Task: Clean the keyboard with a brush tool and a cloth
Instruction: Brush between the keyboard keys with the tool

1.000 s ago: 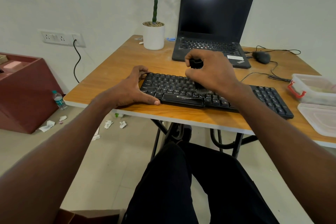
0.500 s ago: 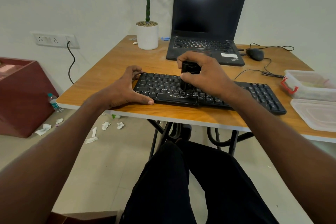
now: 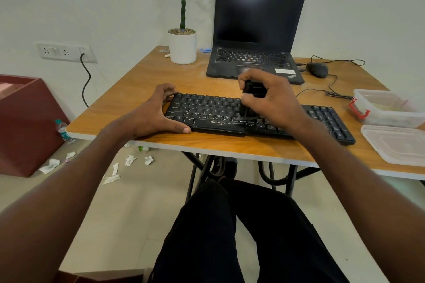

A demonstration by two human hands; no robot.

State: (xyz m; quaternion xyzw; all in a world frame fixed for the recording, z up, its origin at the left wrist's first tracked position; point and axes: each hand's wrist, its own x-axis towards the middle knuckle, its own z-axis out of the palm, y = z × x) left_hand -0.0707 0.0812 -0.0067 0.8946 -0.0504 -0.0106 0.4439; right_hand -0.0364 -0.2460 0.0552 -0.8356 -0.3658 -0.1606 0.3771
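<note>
Nearest the viewer, the person's legs (image 3: pixel 230 236) in dark trousers reach under the table (image 3: pixel 230 147). The left hand (image 3: pixel 151 115) rests at the near left corner of the black keyboard (image 3: pixel 207 110), thumb stretched along its front edge and fingers curled over its left end, bracing it. To the right of that hand, the right hand (image 3: pixel 271 99) grips a small black brush tool (image 3: pixel 251 93) upright, fingers and thumb closed round its body, with the bristle end down on the keys near the middle of the keyboard. The keyboard lies across the table's near edge, under both hands. Right of the right hand sit a flat clear lid (image 3: pixel 397 145) and, just beyond it, a clear plastic container (image 3: pixel 386 108) with a red latch. Beyond the right hand stands an open laptop (image 3: pixel 255 37) with a dark screen, and a black mouse (image 3: pixel 317 69) to its right. Beyond the left hand stands a potted plant (image 3: pixel 182 46) in a white pot. Down on the floor, left of the left arm, lie crumpled paper scraps (image 3: pixel 130 160) and a water bottle (image 3: pixel 62 131).
</note>
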